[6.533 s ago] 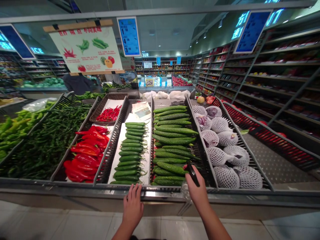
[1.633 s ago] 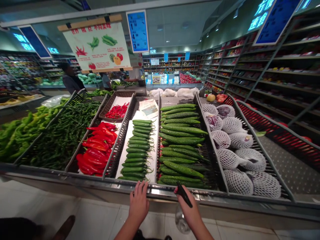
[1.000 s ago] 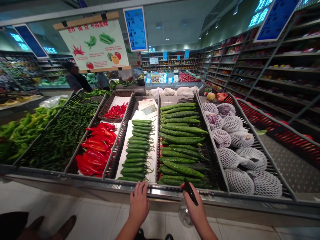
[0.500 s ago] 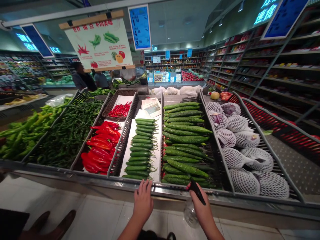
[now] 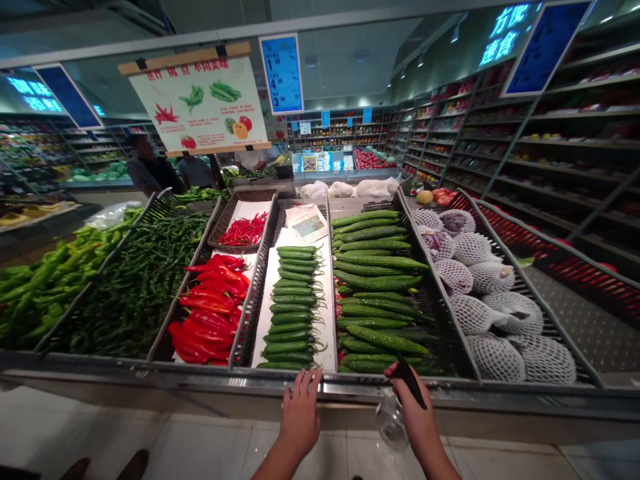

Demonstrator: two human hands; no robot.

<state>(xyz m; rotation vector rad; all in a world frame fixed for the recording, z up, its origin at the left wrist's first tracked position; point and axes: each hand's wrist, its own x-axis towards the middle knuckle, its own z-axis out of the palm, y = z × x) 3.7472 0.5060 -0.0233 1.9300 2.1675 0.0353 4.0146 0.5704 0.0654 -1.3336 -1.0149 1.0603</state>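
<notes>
R hand (image 5: 419, 410) grips clear bottle (image 5: 390, 421), black top (image 5: 412, 383) angled fwd-left twd cukes (image 5: 385, 339) just beyond; L hand (image 5: 300, 417) farther off, open, fingers on rim (image 5: 200, 381).

The metal-edged display counter (image 5: 350, 391) bears a row of slatted crates (image 5: 250, 300) side by side, their near ends against its front edge; pale net-wrapped bundles (image 5: 345, 189) lie along its far edge.
</notes>
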